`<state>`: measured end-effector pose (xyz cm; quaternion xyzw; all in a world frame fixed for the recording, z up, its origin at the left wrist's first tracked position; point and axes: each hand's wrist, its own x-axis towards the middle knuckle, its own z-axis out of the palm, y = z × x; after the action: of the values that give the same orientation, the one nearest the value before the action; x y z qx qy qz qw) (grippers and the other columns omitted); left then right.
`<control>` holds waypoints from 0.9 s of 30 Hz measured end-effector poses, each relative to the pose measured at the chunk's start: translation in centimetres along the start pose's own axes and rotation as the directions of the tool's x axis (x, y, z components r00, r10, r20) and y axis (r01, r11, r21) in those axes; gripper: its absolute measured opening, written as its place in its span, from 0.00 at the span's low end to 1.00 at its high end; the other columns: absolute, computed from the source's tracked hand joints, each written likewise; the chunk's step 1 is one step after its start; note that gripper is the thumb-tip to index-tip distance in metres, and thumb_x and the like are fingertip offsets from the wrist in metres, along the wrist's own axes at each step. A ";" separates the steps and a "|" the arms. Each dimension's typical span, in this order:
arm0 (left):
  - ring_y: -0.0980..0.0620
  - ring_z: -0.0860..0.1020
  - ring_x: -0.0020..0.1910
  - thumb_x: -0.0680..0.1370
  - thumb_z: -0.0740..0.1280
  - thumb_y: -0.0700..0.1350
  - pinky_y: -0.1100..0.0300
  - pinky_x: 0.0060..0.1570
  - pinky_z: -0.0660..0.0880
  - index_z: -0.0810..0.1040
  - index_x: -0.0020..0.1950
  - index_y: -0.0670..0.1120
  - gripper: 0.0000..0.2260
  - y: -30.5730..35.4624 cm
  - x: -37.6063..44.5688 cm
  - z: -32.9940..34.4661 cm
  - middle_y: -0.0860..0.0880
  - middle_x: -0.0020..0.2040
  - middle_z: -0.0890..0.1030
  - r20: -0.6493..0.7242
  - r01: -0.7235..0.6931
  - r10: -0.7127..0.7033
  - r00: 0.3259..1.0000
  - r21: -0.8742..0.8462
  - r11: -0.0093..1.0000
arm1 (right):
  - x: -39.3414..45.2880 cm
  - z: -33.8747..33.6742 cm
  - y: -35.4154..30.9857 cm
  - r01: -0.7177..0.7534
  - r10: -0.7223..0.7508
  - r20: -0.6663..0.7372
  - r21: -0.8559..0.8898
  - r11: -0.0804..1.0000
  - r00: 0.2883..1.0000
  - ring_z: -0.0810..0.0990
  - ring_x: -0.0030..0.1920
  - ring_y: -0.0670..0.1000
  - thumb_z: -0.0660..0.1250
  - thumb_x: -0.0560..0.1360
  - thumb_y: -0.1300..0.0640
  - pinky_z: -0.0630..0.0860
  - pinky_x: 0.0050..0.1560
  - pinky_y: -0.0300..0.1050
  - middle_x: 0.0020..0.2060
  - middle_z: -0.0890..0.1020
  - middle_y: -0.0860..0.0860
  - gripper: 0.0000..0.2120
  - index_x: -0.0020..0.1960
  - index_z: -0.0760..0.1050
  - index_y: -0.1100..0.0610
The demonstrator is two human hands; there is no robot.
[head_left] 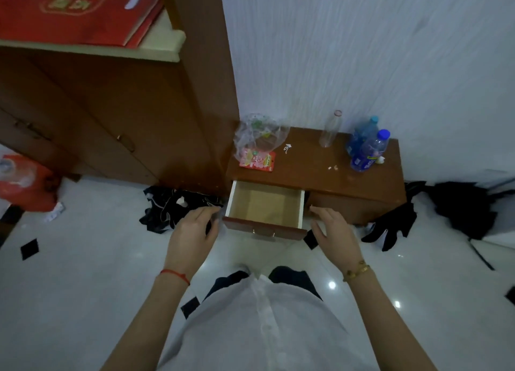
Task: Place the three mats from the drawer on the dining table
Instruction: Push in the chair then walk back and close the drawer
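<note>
The left drawer of a low brown cabinet is pulled out; its pale inside shows only a bare bottom, and I see no mat in it. My left hand hovers just left of the drawer's front corner, fingers straight and holding nothing. My right hand hovers at the drawer's right front corner, fingers relaxed, also holding nothing. No dining table is in view.
On the cabinet top stand a clear plastic bag, a pink packet, an empty clear bottle and blue bottles. Dark clothes lie on the white tiled floor left and right. A tall brown cupboard rises at left.
</note>
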<state>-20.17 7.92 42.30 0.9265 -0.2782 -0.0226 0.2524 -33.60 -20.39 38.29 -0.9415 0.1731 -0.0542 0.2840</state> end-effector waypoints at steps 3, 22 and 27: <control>0.47 0.79 0.53 0.77 0.67 0.40 0.50 0.54 0.78 0.78 0.62 0.42 0.13 -2.3 3.2 -0.6 0.45 0.55 0.81 0.069 -0.047 0.048 0.996 -0.010 0.999 | 1.0 1.4 -1.2 -0.056 0.056 -0.007 0.005 0.998 0.998 0.77 0.54 0.56 0.64 0.78 0.59 0.76 0.55 0.51 0.54 0.80 0.55 0.14 0.63 0.74 0.60; 0.46 0.79 0.50 0.78 0.64 0.42 0.49 0.50 0.79 0.78 0.60 0.42 0.12 -11.5 8.2 15.8 0.44 0.52 0.81 0.200 -0.070 0.080 0.976 -0.057 0.996 | 6.0 15.3 7.4 -0.185 0.186 0.021 -0.029 0.982 0.982 0.76 0.51 0.52 0.64 0.78 0.58 0.74 0.52 0.40 0.51 0.80 0.53 0.12 0.60 0.75 0.59; 0.47 0.78 0.53 0.79 0.57 0.51 0.50 0.55 0.76 0.77 0.60 0.43 0.18 -18.7 8.4 26.7 0.46 0.54 0.81 0.198 -0.124 0.123 0.972 -0.009 0.992 | 7.6 26.1 13.8 -0.131 0.132 0.009 -0.069 0.989 0.991 0.77 0.49 0.55 0.64 0.78 0.57 0.79 0.49 0.51 0.48 0.80 0.56 0.10 0.56 0.76 0.61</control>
<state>-8.57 4.74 10.89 0.9009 -0.3591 -0.0986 0.2229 -25.39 -20.37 8.91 -0.9375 0.2346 -0.0233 0.2558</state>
